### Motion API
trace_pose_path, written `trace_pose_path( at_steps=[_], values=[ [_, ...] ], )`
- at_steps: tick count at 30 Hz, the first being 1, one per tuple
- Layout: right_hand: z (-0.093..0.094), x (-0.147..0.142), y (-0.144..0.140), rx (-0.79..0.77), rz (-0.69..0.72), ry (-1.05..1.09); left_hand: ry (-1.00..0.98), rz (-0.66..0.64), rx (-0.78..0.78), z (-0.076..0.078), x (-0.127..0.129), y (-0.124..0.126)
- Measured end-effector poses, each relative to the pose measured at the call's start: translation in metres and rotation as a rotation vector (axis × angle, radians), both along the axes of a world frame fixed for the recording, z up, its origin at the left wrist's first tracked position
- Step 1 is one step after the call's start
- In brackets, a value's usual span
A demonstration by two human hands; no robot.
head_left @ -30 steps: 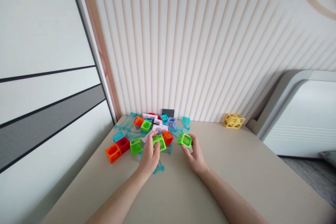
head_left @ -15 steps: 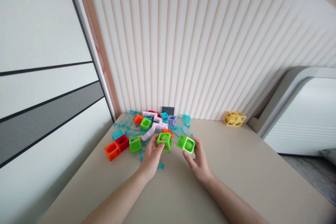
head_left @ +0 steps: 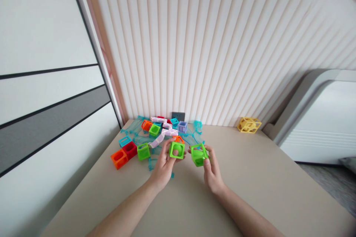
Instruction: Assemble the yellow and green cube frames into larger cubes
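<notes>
My left hand (head_left: 163, 164) is closed on a green hollow cube block (head_left: 177, 150), its thumb across the round opening in the near face. A second green hollow cube block (head_left: 198, 155), tilted, is gripped by my right hand (head_left: 213, 170), thumb on its near edge. Both blocks are held over the table with a narrow gap between them. Just behind the left block sits an orange block (head_left: 178, 139). Left of my left hand, another green cube block (head_left: 143, 152) stands on the table, beside a red block (head_left: 129, 150) and an orange block (head_left: 119, 159).
Toward the wall lies a pile of translucent teal pieces (head_left: 133, 127), a pale purple jointed strip (head_left: 159, 139), a lavender cube (head_left: 182, 127) and several coloured blocks. A yellow openwork block (head_left: 249, 125) stands far right on the beige table (head_left: 250, 177). A dark socket (head_left: 178, 117) is behind.
Both hands have turned their green blocks. The left block's round opening now faces me, and the right block has tipped to show other sides. The pieces on the table have stayed put.
</notes>
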State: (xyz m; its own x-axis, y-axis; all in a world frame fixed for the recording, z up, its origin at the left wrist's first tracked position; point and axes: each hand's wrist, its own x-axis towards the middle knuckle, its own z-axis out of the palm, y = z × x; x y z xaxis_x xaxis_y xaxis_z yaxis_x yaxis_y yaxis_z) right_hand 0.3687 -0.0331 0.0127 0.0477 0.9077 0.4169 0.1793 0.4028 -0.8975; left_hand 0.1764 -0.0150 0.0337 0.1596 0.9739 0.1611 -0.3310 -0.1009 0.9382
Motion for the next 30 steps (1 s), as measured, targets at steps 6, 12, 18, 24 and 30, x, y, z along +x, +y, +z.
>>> trace_pose_path(
  at_steps=[6, 12, 18, 24, 30],
  values=[
    [0.016, -0.006, 0.001, -0.073, 0.022, 0.162, -0.008, -0.074, 0.008, 0.003, -0.001, -0.001],
    [0.032, -0.008, 0.001, -0.14, -0.014, 0.196, 0.062, -0.161, 0.001, 0.006, 0.001, -0.006],
    [0.029, -0.007, 0.004, -0.139, -0.087, 0.238, 0.097, -0.228, 0.032, 0.003, 0.003, -0.008],
    [0.031, -0.008, 0.001, -0.122, -0.11, 0.193, 0.16, -0.3, 0.027, -0.002, 0.0, -0.008],
    [0.033, -0.008, 0.0, -0.114, -0.152, 0.117, 0.267, -0.368, 0.058, -0.007, -0.002, -0.008]
  ],
)
